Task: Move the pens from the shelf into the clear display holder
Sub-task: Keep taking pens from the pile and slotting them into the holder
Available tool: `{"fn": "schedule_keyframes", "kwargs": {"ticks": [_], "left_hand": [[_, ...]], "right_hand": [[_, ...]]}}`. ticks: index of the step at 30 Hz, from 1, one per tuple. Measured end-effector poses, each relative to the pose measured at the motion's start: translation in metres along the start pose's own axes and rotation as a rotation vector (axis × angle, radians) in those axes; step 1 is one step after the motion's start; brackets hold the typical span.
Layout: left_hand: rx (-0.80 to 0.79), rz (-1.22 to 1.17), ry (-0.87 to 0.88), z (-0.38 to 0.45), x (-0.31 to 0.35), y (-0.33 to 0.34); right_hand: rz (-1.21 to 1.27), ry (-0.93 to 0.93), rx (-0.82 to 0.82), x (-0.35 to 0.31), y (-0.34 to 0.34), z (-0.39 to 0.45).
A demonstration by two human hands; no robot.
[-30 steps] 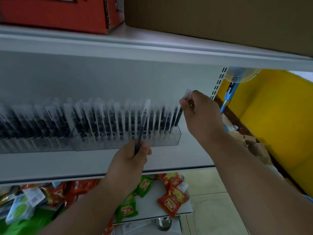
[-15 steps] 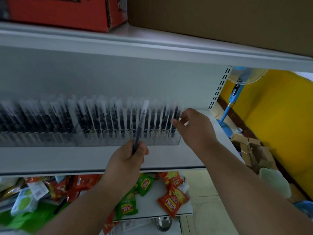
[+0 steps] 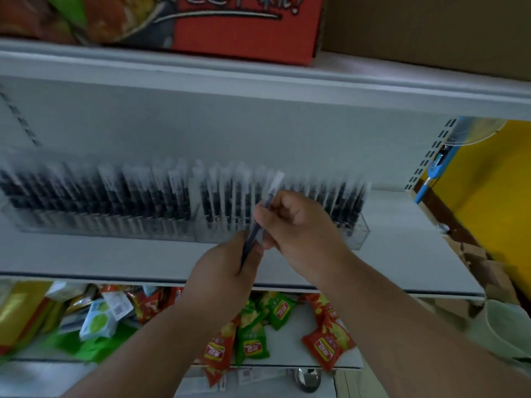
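A long clear display holder [image 3: 357, 235] stands on the white shelf [image 3: 402, 254], packed with several upright dark pens [image 3: 129, 196] with clear caps. In front of its right half, both hands hold one dark pen [image 3: 271, 193], tilted with its clear cap pointing up. My left hand [image 3: 221, 271] grips the pen's lower end. My right hand [image 3: 298, 234] pinches it higher up, just below the cap. The pens in the holder are blurred.
A red carton [image 3: 244, 27] and a brown box [image 3: 431, 33] sit on the shelf above. Red and green snack packets [image 3: 253, 343] lie on the lower shelf. A blue fan [image 3: 434, 170] and a yellow wall [image 3: 494, 202] are at the right.
My right hand left the holder's right end and came left to the pen in my left hand, now pinching it. The camera tilted up a little.
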State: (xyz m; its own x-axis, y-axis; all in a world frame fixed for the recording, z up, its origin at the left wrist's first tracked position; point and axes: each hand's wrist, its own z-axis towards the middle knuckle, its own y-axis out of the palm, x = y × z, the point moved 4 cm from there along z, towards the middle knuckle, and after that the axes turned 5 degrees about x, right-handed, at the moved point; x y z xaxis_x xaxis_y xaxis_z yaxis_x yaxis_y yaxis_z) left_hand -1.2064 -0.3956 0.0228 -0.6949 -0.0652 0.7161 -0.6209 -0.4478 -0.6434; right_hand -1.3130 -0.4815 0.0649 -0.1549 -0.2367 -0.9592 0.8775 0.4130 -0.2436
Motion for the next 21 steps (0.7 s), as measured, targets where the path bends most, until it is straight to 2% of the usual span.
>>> {"fn": "schedule_keyframes", "kwargs": {"ticks": [3,8,15,21], "left_hand": [[0.063,0.075,0.023,0.003,-0.027,-0.027],[0.215,0.336,0.233,0.012,-0.066,-0.072],[0.066,0.546,0.405,0.020,-0.093,-0.073],[0.041,0.566,0.518,0.024,-0.101,-0.073]], "right_hand": [[-0.001,-0.045,0.110,-0.009,0.021,0.007],[-0.181,-0.123,0.244,-0.025,0.046,0.025],[-0.559,-0.207,0.258,-0.042,0.082,0.033],[-0.834,-0.016,0.220,-0.021,0.104,0.033]]}}
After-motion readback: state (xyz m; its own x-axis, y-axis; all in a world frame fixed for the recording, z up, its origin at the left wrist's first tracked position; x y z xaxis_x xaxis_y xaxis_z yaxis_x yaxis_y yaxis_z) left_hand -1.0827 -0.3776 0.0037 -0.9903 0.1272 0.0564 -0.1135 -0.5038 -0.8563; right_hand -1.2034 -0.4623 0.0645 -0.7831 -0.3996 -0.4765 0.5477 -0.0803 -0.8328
